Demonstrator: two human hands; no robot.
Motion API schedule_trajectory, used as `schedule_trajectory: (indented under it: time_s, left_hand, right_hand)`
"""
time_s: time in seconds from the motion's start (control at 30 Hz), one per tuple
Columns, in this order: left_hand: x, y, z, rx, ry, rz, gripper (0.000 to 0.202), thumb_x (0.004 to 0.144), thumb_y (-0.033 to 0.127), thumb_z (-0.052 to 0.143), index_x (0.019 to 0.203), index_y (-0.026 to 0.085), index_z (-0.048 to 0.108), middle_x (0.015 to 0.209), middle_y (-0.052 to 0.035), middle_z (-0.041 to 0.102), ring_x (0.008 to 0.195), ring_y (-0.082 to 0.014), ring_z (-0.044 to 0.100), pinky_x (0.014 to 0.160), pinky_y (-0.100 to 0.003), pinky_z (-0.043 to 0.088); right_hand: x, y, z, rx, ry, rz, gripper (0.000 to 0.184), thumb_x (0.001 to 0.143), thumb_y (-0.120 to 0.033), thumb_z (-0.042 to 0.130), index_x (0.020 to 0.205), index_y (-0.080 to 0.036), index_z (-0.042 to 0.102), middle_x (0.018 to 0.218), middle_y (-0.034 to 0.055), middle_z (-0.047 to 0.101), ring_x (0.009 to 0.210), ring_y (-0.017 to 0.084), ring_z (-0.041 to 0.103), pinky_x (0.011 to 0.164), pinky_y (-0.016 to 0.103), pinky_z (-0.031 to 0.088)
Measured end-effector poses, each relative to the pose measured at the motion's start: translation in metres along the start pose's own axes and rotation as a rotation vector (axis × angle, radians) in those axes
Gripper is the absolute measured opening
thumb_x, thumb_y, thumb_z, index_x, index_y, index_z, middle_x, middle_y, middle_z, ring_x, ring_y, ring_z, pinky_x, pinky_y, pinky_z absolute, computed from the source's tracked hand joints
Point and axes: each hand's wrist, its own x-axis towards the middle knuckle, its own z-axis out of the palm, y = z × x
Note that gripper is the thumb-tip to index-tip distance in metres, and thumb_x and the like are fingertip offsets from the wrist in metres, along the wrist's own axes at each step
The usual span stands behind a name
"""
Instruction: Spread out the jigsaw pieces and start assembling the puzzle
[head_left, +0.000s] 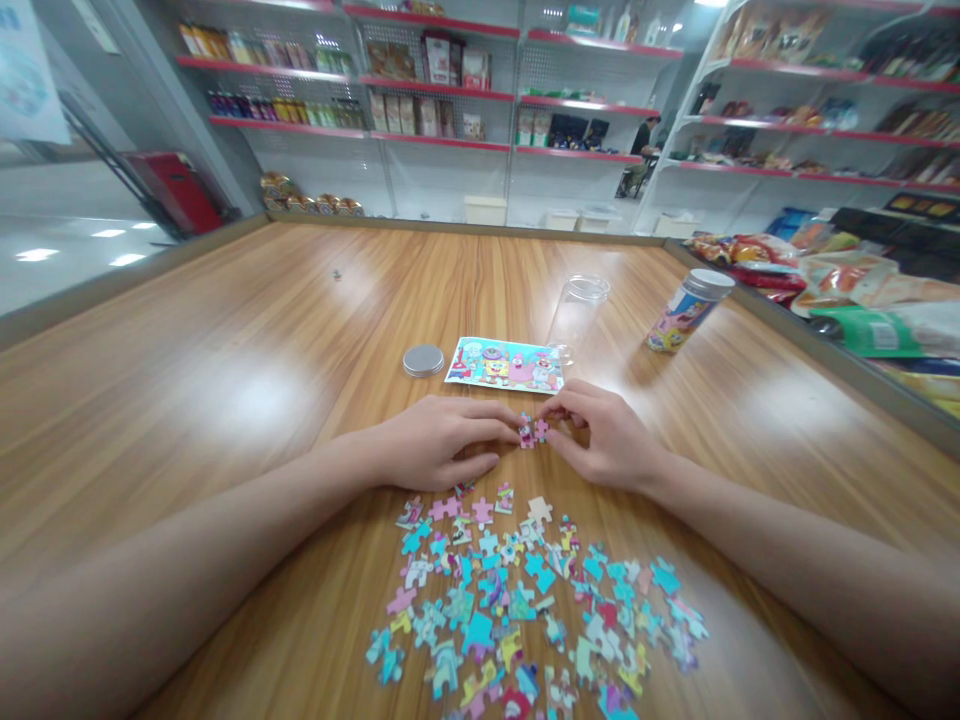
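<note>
I am fitting a pair of puzzle pieces [532, 431] together on the bench [225, 380], just on my side of the picture card [504, 364] that shows the finished cartoon. My left hand [439, 440] lies low on the wood, its fingers [491, 412] closed against the pink piece from one side. My right hand [607, 440] comes in from the other side, its fingers [564, 408] pinched on the neighbouring piece. The two pieces touch, but they are too small for me to tell whether the tab is fully seated.

As I judge it, this is the joining step, early on: the loose pieces [525, 610] lie in a spread heap nearer to me than the card, well apart from it, and nothing larger is assembled. The next move calls for a light downward press to level the joint, then a match against the card.

A round metal lid [424, 360] rests just left of the card. A clear tube [576, 315] stands behind the card's right corner, and a printed tin [686, 310] stands farther right.
</note>
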Motion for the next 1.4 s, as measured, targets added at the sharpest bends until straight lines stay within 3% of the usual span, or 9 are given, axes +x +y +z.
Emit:
schedule_trajectory:
  time_s: [0.2,0.57,0.93,1.2,1.4]
  left_hand:
    - [-0.0001,-0.0002,-0.0008,-0.009,0.02,-0.001,0.033,0.094,0.02,0.055,0.126,0.023,0.063,0.135,-0.0068,0.062,0.117,-0.0207,0.064,0.1,-0.035,0.054]
    - [0.0004,0.0002,0.0007,0.014,0.014,-0.016,0.031,0.094,0.019,0.052,0.124,0.021,0.062,0.135,-0.0079,0.062,0.118,-0.0216,0.063,0.099,-0.037,0.054]
    - [0.0003,-0.0005,0.0005,0.023,0.008,-0.006,0.033,0.095,0.019,0.052,0.127,0.021,0.061,0.138,-0.0076,0.06,0.12,-0.0213,0.063,0.101,-0.036,0.054]
    - [0.0011,0.0012,0.0,0.05,0.017,-0.003,0.036,0.094,0.019,0.053,0.129,0.021,0.062,0.137,-0.0081,0.061,0.118,-0.0219,0.064,0.101,-0.036,0.055]
    - [0.0011,0.0001,0.0005,0.049,-0.003,-0.001,0.037,0.096,0.02,0.051,0.132,0.022,0.059,0.141,-0.0075,0.059,0.124,-0.0222,0.061,0.104,-0.038,0.053]
  right_hand:
    - [0.0007,-0.0004,-0.0021,-0.019,-0.07,-0.02,0.016,0.085,-0.021,0.064,0.101,-0.02,0.067,0.098,0.0063,0.064,0.088,0.02,0.062,0.076,0.033,0.05]
    - [0.0017,0.003,-0.0019,0.034,-0.1,-0.037,0.026,0.082,-0.007,0.06,0.103,-0.021,0.066,0.1,0.0053,0.064,0.092,0.019,0.063,0.081,0.032,0.051]
    - [0.0025,-0.0017,0.0003,-0.032,-0.068,0.001,0.02,0.079,-0.011,0.064,0.097,-0.019,0.062,0.096,0.0062,0.064,0.088,0.021,0.062,0.077,0.033,0.051]
    - [0.001,0.003,0.0002,0.054,-0.093,-0.045,0.03,0.079,-0.007,0.062,0.106,-0.021,0.061,0.1,0.0056,0.063,0.089,0.019,0.061,0.079,0.033,0.051]
    - [0.0004,0.006,-0.0007,0.118,-0.045,-0.048,0.041,0.077,-0.001,0.053,0.112,-0.019,0.061,0.091,0.0038,0.059,0.079,0.017,0.057,0.07,0.029,0.046]
